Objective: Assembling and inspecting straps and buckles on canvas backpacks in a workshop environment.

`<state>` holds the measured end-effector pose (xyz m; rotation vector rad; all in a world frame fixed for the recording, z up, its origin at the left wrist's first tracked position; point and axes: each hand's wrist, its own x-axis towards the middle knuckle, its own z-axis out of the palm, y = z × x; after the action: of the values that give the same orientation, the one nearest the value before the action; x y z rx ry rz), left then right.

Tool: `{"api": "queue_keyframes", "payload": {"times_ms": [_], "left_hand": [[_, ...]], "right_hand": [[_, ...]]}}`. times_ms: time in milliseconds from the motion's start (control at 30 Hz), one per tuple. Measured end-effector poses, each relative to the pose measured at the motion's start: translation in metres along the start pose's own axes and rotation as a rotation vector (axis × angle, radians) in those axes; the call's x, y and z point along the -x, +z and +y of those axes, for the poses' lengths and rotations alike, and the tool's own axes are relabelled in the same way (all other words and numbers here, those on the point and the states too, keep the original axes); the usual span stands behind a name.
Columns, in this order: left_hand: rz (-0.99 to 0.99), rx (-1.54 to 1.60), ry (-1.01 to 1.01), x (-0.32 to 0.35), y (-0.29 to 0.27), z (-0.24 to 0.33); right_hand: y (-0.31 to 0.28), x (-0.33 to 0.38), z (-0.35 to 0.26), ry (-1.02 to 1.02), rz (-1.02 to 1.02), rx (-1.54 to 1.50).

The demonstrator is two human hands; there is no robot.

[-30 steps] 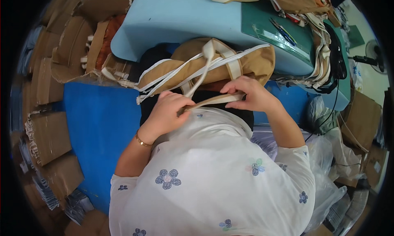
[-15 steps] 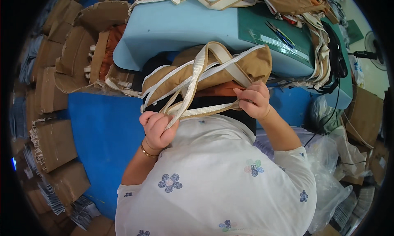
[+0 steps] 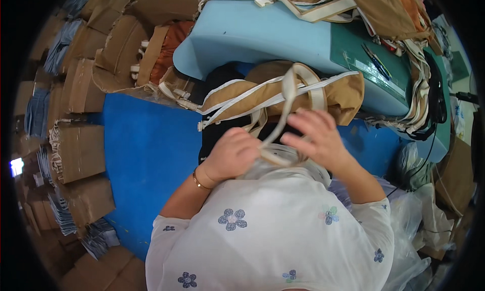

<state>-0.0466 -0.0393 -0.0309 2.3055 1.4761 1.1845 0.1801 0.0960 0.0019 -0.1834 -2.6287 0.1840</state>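
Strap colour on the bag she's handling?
Cream strap on a tan bag, seen best in the head view, pulled between left hand and right hand.

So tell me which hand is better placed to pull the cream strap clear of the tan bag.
Probably the left hand: it looks closed around the cream strap near its lower end. The right hand is spread open and blurred, resting at the edge of the tan bag, better suited to steadying it.
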Motion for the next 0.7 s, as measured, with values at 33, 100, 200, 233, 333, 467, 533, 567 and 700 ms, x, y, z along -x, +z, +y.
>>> {"api": "queue_keyframes", "payload": {"times_ms": [33, 100, 200, 233, 333, 467, 533, 567, 700], "left_hand": [[-0.072, 0.091, 0.068, -0.007, 0.0, 0.008], [-0.195, 0.217, 0.192, -0.011, 0.006, 0.014], [-0.153, 0.273, 0.007, -0.029, -0.013, 0.027], [-0.101, 0.319, -0.111, -0.021, -0.016, 0.023], [-0.011, 0.43, -0.598, 0.034, -0.019, 0.004], [-0.22, 0.715, -1.24, 0.066, 0.007, -0.015], [0.16, 1.175, -1.358, 0.068, 0.023, -0.02], [0.301, 1.298, -1.418, 0.057, 0.02, -0.024], [0.821, 1.082, -1.05, 0.031, 0.01, -0.059]], "right_hand": [[0.004, 0.001, -0.01, -0.05, -0.07, 0.016], [0.012, -0.001, -0.014, -0.071, -0.081, -0.056], [-0.002, 0.007, -0.002, 0.002, -0.081, -0.269], [-0.014, 0.007, 0.0, 0.06, -0.005, -0.374], [-0.045, 0.004, 0.001, 0.075, 0.261, -0.37], [-0.059, 0.007, -0.005, 0.231, 0.537, -0.441], [-0.057, 0.005, -0.006, 0.283, 0.635, -0.495], [-0.06, 0.002, -0.008, 0.272, 0.632, -0.5], [-0.074, -0.009, -0.007, -0.017, 0.343, -0.628]]}}
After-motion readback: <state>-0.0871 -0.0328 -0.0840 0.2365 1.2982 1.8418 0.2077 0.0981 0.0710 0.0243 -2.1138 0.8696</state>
